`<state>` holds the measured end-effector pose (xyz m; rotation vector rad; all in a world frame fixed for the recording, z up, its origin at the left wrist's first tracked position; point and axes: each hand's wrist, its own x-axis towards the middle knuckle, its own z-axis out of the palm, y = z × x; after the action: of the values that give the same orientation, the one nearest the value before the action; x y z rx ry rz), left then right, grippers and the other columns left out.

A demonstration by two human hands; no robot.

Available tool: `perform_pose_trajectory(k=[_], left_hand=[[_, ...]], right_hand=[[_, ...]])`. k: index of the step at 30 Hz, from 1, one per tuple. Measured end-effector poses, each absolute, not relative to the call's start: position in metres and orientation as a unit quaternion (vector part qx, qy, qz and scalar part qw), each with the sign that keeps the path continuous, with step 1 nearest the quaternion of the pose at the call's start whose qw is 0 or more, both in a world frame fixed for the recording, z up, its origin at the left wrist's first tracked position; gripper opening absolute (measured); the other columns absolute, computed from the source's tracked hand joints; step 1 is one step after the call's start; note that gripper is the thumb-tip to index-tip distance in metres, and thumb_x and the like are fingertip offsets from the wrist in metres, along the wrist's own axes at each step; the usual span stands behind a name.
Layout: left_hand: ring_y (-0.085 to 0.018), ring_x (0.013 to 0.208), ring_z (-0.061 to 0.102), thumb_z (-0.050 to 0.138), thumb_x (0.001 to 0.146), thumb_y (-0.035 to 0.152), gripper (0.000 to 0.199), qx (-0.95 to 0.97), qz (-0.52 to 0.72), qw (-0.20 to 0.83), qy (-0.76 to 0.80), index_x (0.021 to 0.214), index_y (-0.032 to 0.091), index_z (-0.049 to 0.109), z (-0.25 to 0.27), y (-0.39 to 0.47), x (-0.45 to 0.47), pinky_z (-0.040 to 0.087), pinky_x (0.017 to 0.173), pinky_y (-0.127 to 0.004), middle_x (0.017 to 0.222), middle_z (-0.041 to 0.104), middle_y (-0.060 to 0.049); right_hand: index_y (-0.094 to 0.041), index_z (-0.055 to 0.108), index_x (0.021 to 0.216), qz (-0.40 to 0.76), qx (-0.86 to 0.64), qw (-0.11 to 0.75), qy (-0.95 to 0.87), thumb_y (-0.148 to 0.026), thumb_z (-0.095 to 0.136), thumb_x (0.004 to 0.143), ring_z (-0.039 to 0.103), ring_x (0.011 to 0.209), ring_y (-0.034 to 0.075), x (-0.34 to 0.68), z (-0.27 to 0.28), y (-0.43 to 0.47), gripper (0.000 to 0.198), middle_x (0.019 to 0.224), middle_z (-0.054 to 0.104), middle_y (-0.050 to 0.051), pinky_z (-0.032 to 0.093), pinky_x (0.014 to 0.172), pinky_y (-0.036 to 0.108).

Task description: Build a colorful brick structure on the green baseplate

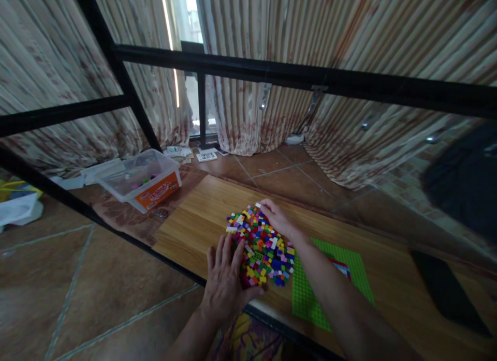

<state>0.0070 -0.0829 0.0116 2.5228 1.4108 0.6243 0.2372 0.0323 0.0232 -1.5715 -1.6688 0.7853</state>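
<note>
A heap of small multicoloured building bricks (267,250) lies on the wooden board. My left hand (225,275) rests at the heap's near left edge, fingers spread, thumb stretched along the front; it grips nothing. At the far side of the heap is my right hand (275,216), its fingers stretched out and slightly bent against the bricks. By its fingertips sits a white brick (258,205); whether they touch it is too small to tell. Beneath my right forearm lies a green studded baseplate (306,294), and a red-edged card (341,268) on it is partly hidden by the arm.
The wooden tabletop (194,211) has a dark metal frame. A dark flat object (446,288) lies at its right end. Left of the board stands a clear plastic box (145,180) with an orange label and a few bricks inside. Black rails (264,69) and curtains (248,107) stand behind.
</note>
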Motion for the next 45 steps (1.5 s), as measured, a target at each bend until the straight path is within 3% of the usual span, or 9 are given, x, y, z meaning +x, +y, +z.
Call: perform_pose_trajectory(k=[7, 12, 18, 21, 25, 31, 34, 38, 45], left_hand=[[-0.042, 0.141, 0.027, 0.068, 0.064, 0.071, 0.103, 0.843, 0.225, 0.084, 0.481, 0.148, 0.021, 0.034, 0.011, -0.077, 0.019, 0.023, 0.11, -0.063, 0.153, 0.031, -0.021], [-0.04, 0.14, 0.03, 0.066, 0.066, 0.072, 0.1, 0.843, 0.233, 0.073, 0.479, 0.146, 0.021, 0.036, 0.012, -0.077, 0.017, 0.024, 0.111, -0.06, 0.15, 0.036, -0.019], [-0.038, 0.138, 0.033, 0.062, 0.074, 0.068, 0.088, 0.846, 0.234, 0.055, 0.476, 0.143, 0.019, 0.039, 0.011, -0.076, 0.015, 0.028, 0.109, -0.057, 0.15, 0.037, -0.019], [-0.038, 0.137, 0.035, 0.061, 0.075, 0.067, 0.084, 0.847, 0.24, 0.045, 0.472, 0.139, 0.016, 0.044, 0.011, -0.073, 0.016, 0.03, 0.109, -0.055, 0.148, 0.038, -0.021], [-0.036, 0.137, 0.035, 0.057, 0.081, 0.062, 0.074, 0.851, 0.25, 0.041, 0.46, 0.138, 0.015, 0.045, 0.011, -0.071, 0.016, 0.031, 0.11, -0.053, 0.148, 0.038, -0.02], [-0.036, 0.135, 0.037, 0.053, 0.085, 0.059, 0.071, 0.852, 0.243, 0.035, 0.462, 0.139, 0.016, 0.043, 0.011, -0.07, 0.015, 0.032, 0.109, -0.054, 0.147, 0.039, -0.02], [-0.037, 0.134, 0.039, 0.052, 0.085, 0.058, 0.07, 0.853, 0.239, 0.037, 0.463, 0.139, 0.015, 0.043, 0.011, -0.069, 0.015, 0.033, 0.107, -0.054, 0.146, 0.04, -0.02], [-0.036, 0.133, 0.04, 0.051, 0.085, 0.057, 0.069, 0.851, 0.238, 0.038, 0.466, 0.138, 0.014, 0.044, 0.012, -0.068, 0.016, 0.034, 0.106, -0.053, 0.145, 0.041, -0.02], [-0.036, 0.133, 0.041, 0.048, 0.086, 0.058, 0.067, 0.849, 0.239, 0.037, 0.469, 0.138, 0.016, 0.044, 0.012, -0.069, 0.017, 0.034, 0.107, -0.053, 0.145, 0.042, -0.019]], right_hand=[[-0.02, 0.062, 0.098, 0.333, -0.577, 0.369, -0.648, -0.041, 0.044, 0.091, 0.06, 0.095, 0.017, 0.224, 0.029, 0.013, 0.029, 0.098, 0.068, 0.003, 0.045, 0.087, 0.03], [-0.021, 0.066, 0.095, 0.338, -0.574, 0.496, -0.557, -0.044, 0.055, 0.086, 0.063, 0.097, 0.017, 0.216, 0.04, -0.018, 0.026, 0.104, 0.07, 0.003, 0.046, 0.089, 0.031], [-0.021, 0.069, 0.094, 0.413, -0.577, 0.613, -0.347, -0.052, 0.069, 0.074, 0.057, 0.055, 0.012, 0.217, 0.059, -0.102, 0.037, 0.072, 0.068, 0.0, 0.046, 0.054, 0.026], [-0.021, 0.069, 0.094, 0.43, -0.576, 0.631, -0.292, -0.054, 0.074, 0.069, 0.059, 0.056, 0.013, 0.221, 0.063, -0.148, 0.042, 0.076, 0.07, 0.001, 0.049, 0.055, 0.027], [-0.02, 0.07, 0.09, 0.422, -0.624, 0.595, -0.281, -0.057, 0.072, 0.071, 0.062, 0.061, 0.015, 0.224, 0.05, -0.209, 0.041, 0.077, 0.07, 0.002, 0.052, 0.06, 0.03], [-0.021, 0.07, 0.099, 0.355, -0.716, 0.49, -0.346, -0.052, 0.059, 0.085, 0.064, 0.077, 0.019, 0.243, 0.029, -0.277, 0.036, 0.082, 0.069, 0.004, 0.05, 0.071, 0.03], [-0.024, 0.071, 0.099, 0.255, -0.744, 0.462, -0.409, -0.047, 0.056, 0.088, 0.064, 0.089, 0.02, 0.261, 0.033, -0.281, 0.03, 0.095, 0.069, 0.005, 0.048, 0.078, 0.03], [-0.023, 0.072, 0.095, 0.146, -0.754, 0.452, -0.454, -0.041, 0.054, 0.089, 0.064, 0.089, 0.021, 0.28, 0.038, -0.268, 0.027, 0.095, 0.068, 0.006, 0.049, 0.08, 0.032], [-0.022, 0.072, 0.092, 0.098, -0.758, 0.424, -0.486, -0.038, 0.051, 0.09, 0.065, 0.085, 0.02, 0.294, 0.038, -0.246, 0.027, 0.092, 0.069, 0.007, 0.05, 0.078, 0.033]])
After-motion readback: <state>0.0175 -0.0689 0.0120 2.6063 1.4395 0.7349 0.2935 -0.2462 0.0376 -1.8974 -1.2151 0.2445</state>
